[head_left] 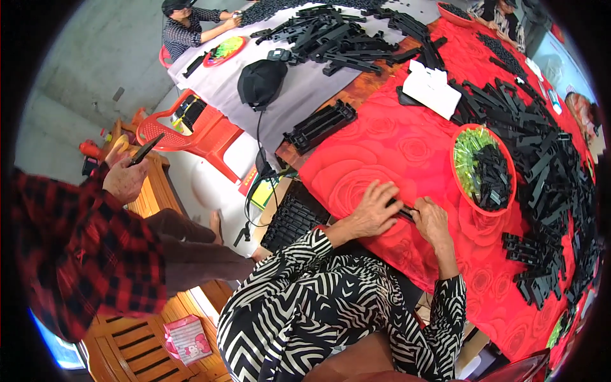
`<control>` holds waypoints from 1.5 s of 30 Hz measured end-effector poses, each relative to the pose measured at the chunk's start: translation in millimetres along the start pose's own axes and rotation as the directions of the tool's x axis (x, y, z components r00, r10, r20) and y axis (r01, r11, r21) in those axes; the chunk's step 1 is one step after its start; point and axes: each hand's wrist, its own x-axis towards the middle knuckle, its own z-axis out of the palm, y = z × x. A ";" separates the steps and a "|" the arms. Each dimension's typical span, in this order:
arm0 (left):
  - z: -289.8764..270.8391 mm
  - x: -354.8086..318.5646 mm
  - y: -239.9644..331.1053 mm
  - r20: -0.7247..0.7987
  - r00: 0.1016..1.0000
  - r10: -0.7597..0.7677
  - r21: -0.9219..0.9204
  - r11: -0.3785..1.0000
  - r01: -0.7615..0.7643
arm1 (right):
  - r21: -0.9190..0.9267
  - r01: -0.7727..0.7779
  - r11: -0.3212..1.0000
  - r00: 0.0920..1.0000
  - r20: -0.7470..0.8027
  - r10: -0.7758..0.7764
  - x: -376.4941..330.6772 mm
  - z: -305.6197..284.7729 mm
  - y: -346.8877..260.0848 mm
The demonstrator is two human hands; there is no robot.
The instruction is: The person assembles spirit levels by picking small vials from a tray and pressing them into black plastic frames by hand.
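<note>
Black part (pixel 402 209) lies on red tabletop (pixel 356 159), between my hands. Left hand (pixel 375 211) fingers curl over one end, right hand (pixel 433 219) fingers pinch other. Likely mid-assembly. Next needs aligned, firm press. Bowl (pixel 459 184) near right.

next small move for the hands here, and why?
Probably press the black plastic strip together on the red cloth. The left hand and right hand both pinch it between them, flat on the table, so it looks mid-assembly. The red bowl of parts sits just beyond.
</note>
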 end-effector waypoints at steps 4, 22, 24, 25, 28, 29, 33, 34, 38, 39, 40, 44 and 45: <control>10.7 21.4 3.4 0.102 0.990 0.093 -0.109 0.991 -0.082 | 0.013 0.013 1.000 0.998 0.060 -0.013 4.8 -7.2 4.3; 24.4 17.1 -7.5 0.102 0.994 0.035 -0.159 0.987 -0.018 | 0.034 0.027 0.999 0.989 0.142 -0.031 13.0 -3.0 2.8; 26.4 17.6 -8.2 0.122 0.992 0.026 -0.206 0.979 0.000 | 0.040 0.028 0.999 0.988 0.148 -0.034 12.5 -4.2 3.1; 26.6 18.0 -9.0 0.120 0.992 0.041 -0.211 0.977 -0.015 | 0.048 0.030 0.998 0.988 0.153 -0.037 13.1 -4.2 3.3; 27.9 17.8 -9.7 0.125 0.991 0.056 -0.228 0.973 -0.026 | 0.036 0.058 0.998 0.984 0.169 -0.063 14.1 -1.0 8.6; 28.3 17.2 -8.9 0.137 0.989 0.054 -0.232 0.973 -0.020 | 0.017 0.078 0.997 0.980 0.183 -0.080 13.9 1.1 10.8; 25.5 19.8 -8.3 0.172 0.982 0.072 -0.207 0.978 -0.036 | 0.001 0.070 0.998 0.982 0.176 -0.069 14.4 4.0 11.0; 24.4 19.9 -7.9 0.172 0.982 0.075 -0.207 0.978 -0.038 | 0.001 0.068 0.998 0.981 0.180 -0.067 15.0 3.2 9.0; 25.4 21.8 -8.2 0.218 0.974 0.062 -0.197 0.980 -0.018 | -0.017 0.058 0.998 0.986 0.159 -0.055 16.4 1.2 7.6; 24.5 22.5 -8.2 0.240 0.969 0.057 -0.170 0.985 -0.016 | -0.019 0.046 0.999 0.986 0.160 -0.042 17.3 2.1 8.6; 23.6 23.2 -8.0 0.262 0.964 0.051 -0.142 0.990 -0.014 | -0.019 0.041 0.999 0.987 0.157 -0.037 18.2 3.0 11.5; 21.6 24.4 -6.0 0.226 0.972 0.063 -0.136 0.990 -0.033 | 0.098 0.114 0.989 0.989 0.082 -0.122 16.0 1.2 14.7; 22.2 22.5 -7.0 0.210 0.975 0.078 -0.145 0.988 -0.048 | 0.076 0.095 0.993 0.991 0.092 -0.102 16.0 2.0 12.3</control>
